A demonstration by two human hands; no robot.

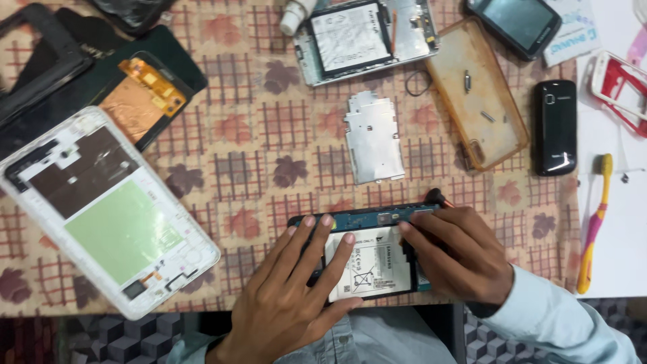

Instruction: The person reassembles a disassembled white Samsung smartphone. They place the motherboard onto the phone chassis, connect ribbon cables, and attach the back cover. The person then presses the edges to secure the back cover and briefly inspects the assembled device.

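The left hand point(296, 296) is lying flat with its fingers spread, pressing down on an opened phone point(364, 259) at the near edge of the table point(296, 135). Its fingertips are resting on the phone's white battery point(371, 263) and on the frame above it. The right hand point(458, 256) is curling over the phone's right side, fingers pressed together and pinching a dark-handled tool point(437, 197) whose top is sticking out above the knuckles; its tip is hidden under the fingers. A pale blue sleeve point(559, 323) is covering the right wrist.

To the left, a white tablet point(101, 209) is lying face down with its back removed, showing a green panel. Just beyond the phone, a silver metal plate point(374, 138) is sitting on the patterned cloth. Right of it, a clear orange case point(478, 94) is lying with small parts in it, and a black phone point(555, 127) is resting beside that. A pink and yellow toothbrush point(594, 222) is lying on white paper at the far right. Farther off, another opened phone point(367, 37) is lying at the top, with a dark panel bearing copper foil point(145, 98) at upper left.
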